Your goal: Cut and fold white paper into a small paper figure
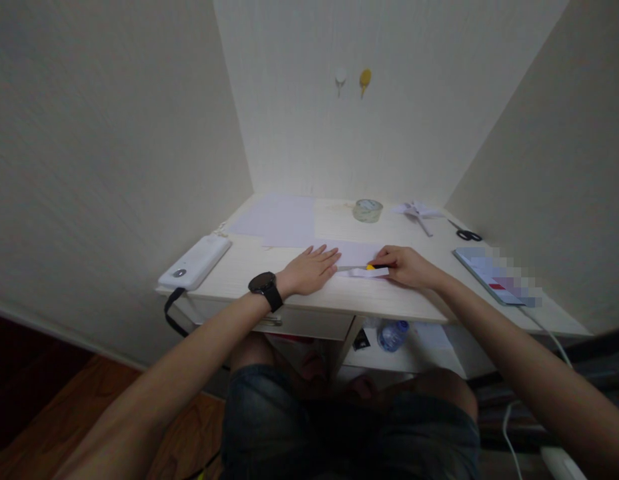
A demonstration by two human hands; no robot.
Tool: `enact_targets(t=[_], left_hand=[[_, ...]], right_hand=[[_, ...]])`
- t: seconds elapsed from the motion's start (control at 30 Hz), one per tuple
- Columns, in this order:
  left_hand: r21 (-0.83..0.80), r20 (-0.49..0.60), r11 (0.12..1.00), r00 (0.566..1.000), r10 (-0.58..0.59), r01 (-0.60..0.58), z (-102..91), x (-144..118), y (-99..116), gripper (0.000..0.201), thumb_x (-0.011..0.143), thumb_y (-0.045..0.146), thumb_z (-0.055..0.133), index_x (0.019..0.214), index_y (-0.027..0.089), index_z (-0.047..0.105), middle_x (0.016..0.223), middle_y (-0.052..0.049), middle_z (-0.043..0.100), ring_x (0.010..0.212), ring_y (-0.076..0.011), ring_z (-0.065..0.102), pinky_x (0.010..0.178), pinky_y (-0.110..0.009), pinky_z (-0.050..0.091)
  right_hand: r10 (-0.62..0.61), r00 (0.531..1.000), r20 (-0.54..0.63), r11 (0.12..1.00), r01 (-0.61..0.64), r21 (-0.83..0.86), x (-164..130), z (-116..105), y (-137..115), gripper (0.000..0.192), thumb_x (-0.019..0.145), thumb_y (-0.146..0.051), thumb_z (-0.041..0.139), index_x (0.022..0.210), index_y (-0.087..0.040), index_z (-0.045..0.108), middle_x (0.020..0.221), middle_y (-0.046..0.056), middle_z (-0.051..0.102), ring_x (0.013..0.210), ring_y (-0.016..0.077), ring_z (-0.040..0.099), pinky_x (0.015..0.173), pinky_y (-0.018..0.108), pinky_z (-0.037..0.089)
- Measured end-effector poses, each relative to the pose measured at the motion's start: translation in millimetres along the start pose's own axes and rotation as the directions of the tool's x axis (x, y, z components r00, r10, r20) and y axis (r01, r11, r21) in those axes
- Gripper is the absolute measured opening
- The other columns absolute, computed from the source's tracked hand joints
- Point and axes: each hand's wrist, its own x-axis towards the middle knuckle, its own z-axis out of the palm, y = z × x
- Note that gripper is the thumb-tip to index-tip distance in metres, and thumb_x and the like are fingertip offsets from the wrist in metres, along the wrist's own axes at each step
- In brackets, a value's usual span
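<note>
My left hand [312,270], with a black watch on its wrist, lies flat on a white sheet of paper [357,252] with its fingers stretched out. At the sheet's right part, my right hand [407,265] is closed around a small yellow and black utility knife [373,267], mostly hidden by the fingers. A narrow paper strip [364,273] lies along the sheet's near edge, curling up beside the knife. The blade itself cannot be made out.
More paper sheets [289,220] lie at the back left. Behind are a tape roll [368,211], a folded paper pinwheel shape [419,212] and black-handled scissors [467,235]. A tablet [494,277] is at right, a white device [195,262] at left. A bottle [392,335] sits on the shelf below.
</note>
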Motion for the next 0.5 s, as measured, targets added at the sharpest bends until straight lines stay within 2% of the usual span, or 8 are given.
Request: enact_targets(t=[0.1,0.3,0.5], left_hand=[[-0.005,-0.006,1.0,1.0,-0.002,0.002,1.1,0.9,-0.3,0.06,0.104,0.043,0.014,0.156,0.017,0.026,0.163,-0.006,0.023,0.151,-0.0263,0.017,0.121,-0.046,0.013],[-0.078,-0.02,0.997,1.0,-0.022,0.02,-3.7,-0.1,-9.8,0.061,0.103,0.04,0.013,0.156,0.011,0.022,0.163,-0.011,0.021,0.151,-0.021,0.017,0.121,-0.037,0.016],[0.019,0.008,0.999,0.999,-0.04,0.04,-5.6,-8.5,-16.1,0.06,0.104,0.041,0.015,0.155,0.013,0.026,0.163,-0.01,0.022,0.152,-0.0242,0.015,0.121,-0.042,0.013]], right_hand=[[0.009,1.0,0.006,1.0,-0.009,0.029,-1.2,-0.7,1.0,0.044,0.073,-0.005,0.056,0.106,-0.024,0.078,0.098,0.006,0.074,0.086,0.0201,0.068,0.081,0.032,0.053],[-0.023,0.999,0.026,0.999,0.022,0.05,-1.0,1.4,-0.7,0.031,0.081,-0.014,0.059,0.103,-0.024,0.079,0.095,0.006,0.073,0.085,0.0207,0.068,0.079,0.033,0.053],[-0.021,0.999,0.032,1.0,0.02,0.014,-0.9,3.9,-1.8,0.031,0.081,-0.015,0.061,0.106,-0.023,0.078,0.095,0.007,0.073,0.085,0.0215,0.067,0.078,0.033,0.052]])
